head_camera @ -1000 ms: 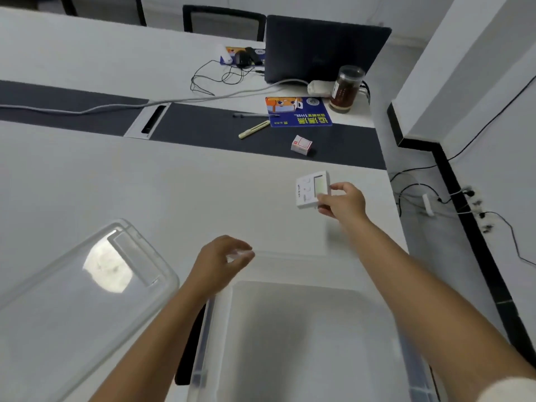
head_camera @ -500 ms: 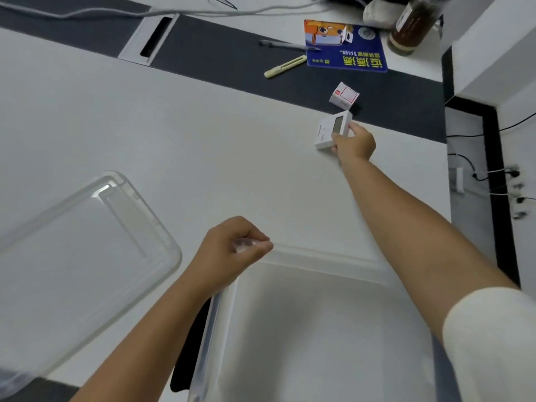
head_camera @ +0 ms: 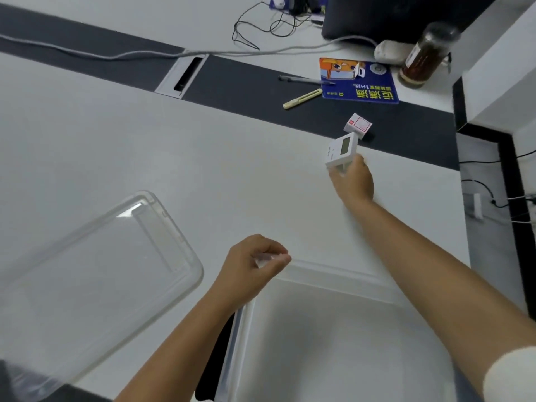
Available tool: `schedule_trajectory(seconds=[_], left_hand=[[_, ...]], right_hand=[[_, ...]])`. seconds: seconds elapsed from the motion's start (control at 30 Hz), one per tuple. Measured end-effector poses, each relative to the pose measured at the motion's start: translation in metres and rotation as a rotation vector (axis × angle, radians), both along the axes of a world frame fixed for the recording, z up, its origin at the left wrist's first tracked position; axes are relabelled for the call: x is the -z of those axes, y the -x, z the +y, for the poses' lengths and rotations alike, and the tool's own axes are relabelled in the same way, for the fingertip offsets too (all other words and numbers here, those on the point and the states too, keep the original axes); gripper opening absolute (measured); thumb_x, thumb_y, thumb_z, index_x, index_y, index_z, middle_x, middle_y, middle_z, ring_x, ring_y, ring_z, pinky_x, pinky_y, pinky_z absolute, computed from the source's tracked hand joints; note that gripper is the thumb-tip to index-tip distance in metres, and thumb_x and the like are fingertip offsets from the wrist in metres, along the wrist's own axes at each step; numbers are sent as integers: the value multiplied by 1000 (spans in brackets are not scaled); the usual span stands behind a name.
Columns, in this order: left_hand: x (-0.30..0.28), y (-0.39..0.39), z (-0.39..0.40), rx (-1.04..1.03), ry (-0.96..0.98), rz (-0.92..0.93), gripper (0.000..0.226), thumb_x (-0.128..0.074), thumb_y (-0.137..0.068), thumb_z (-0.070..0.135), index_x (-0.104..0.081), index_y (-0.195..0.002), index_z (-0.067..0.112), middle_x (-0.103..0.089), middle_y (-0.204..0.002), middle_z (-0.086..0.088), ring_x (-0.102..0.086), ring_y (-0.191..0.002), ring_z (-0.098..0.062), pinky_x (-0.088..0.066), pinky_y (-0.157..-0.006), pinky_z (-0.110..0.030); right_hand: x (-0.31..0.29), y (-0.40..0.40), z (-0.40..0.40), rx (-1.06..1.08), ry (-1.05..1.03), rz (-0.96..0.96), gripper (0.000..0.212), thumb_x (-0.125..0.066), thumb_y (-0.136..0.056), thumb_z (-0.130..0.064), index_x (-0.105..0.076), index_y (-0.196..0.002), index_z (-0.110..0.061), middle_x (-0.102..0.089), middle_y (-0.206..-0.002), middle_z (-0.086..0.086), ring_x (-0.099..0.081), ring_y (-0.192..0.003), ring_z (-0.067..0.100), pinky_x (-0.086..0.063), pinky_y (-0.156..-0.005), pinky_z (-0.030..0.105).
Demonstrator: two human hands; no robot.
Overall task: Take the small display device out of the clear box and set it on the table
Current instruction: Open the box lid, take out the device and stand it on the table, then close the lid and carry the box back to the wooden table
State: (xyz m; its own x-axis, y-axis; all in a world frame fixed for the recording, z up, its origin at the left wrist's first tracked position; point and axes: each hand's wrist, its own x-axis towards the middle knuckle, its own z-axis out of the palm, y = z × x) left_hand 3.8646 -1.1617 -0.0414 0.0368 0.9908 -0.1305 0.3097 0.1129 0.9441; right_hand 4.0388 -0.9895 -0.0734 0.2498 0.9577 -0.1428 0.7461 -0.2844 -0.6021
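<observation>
The small white display device [head_camera: 341,151] with a grey screen stands tilted at the far right of the white table [head_camera: 145,158], close to the dark strip. My right hand [head_camera: 353,181] grips its lower edge with arm stretched out. The clear box [head_camera: 333,338] sits open at the near edge and looks empty. My left hand [head_camera: 255,265] is closed on the far left corner of the box's rim.
The clear lid [head_camera: 95,265] lies on the table to the left. Just beyond the device is a small white and red carton [head_camera: 358,124]. Further back are a yellow pen [head_camera: 301,99], a blue card [head_camera: 358,81], a brown jar [head_camera: 426,58], cables and a laptop [head_camera: 391,15].
My right hand has carried the device away from the box, further out and toward the small carton. The left hand has stayed on the box rim.
</observation>
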Motion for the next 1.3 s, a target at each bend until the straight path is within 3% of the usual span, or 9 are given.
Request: schedule_trajectory(seconds=[0.17, 0.3, 0.43, 0.7, 0.83, 0.97, 1.1, 1.2, 1.3], left_hand=[[0, 29, -28, -366, -89, 1, 21, -55, -75, 31, -53, -93, 43, -56, -92, 20, -54, -85, 12, -42, -70, -4], [20, 97, -70, -695, 40, 218, 38, -57, -83, 14, -51, -121, 10, -54, -114, -3, -51, -111, -21, -43, -93, -32], [44, 173, -117, -967, 368, 493, 54, -59, -82, 20, -40, -128, 0, -41, -136, -27, -30, -129, -40, -24, -107, -49], [74, 232, -168, -1099, 619, 366, 62, -59, -81, 21, -29, -129, -4, -45, -123, -35, -45, -110, -45, -41, -89, -49], [69, 237, -173, -1161, 645, 357, 60, -57, -82, 28, -34, -124, -8, -47, -120, -35, -47, -107, -47, -41, -87, -50], [45, 238, -171, -1137, 477, 441, 53, -52, -86, 28, -37, -121, -7, -50, -116, -33, -49, -103, -44, -41, -82, -47], [9, 228, -146, -1068, 223, 405, 42, -42, -91, 23, -40, -121, -6, -57, -105, -29, -51, -87, -34, -37, -71, -39], [-13, 202, -122, -926, 151, 412, 43, -36, -93, 20, -37, -129, -3, -60, -92, -19, -53, -87, -35, -40, -79, -41], [-26, 166, -105, -691, 129, 486, 44, -38, -92, 24, -36, -132, 4, -55, -66, -3, -53, -64, -26, -36, -61, -33]], right_hand=[[-31, 57, -49, -425, 74, -123, 57, -50, -86, -35, -34, -132, -5, -46, -134, 19, -43, -123, 32, -40, -97, 41], [-40, 144, -84, -809, 143, -196, 61, -46, -88, -39, -27, -138, -10, -39, -141, 15, -34, -130, 30, -35, -103, 39], [-24, 229, -102, -988, 264, -360, 62, -44, -88, -43, -27, -137, -10, -38, -141, 14, -33, -130, 31, -36, -101, 42], [19, 286, -152, -732, 337, -354, 67, -52, -85, -32, -20, -138, -9, -35, -136, 17, -33, -125, 32, -38, -97, 39], [17, 284, -159, -502, 382, -110, 65, -58, -80, -27, -29, -134, -8, -42, -129, 18, -40, -120, 34, -39, -96, 39], [-24, 279, -147, -302, 316, 293, 44, -54, -81, -9, -46, -123, 2, -57, -105, 13, -56, -103, 31, -46, -88, 35], [-83, 249, -126, -383, 73, 325, 46, -47, -85, -5, -41, -131, -2, -51, -88, 9, -48, -88, 22, -37, -77, 26], [-115, 190, -122, -312, -87, 272, 43, -47, -86, -6, -44, -128, -2, -48, -83, 8, -45, -80, 22, -34, -74, 27], [-128, 111, -142, -165, -143, 276, 39, -47, -87, -7, -47, -126, -3, -40, -65, -1, -40, -63, 15, -35, -69, 30]])
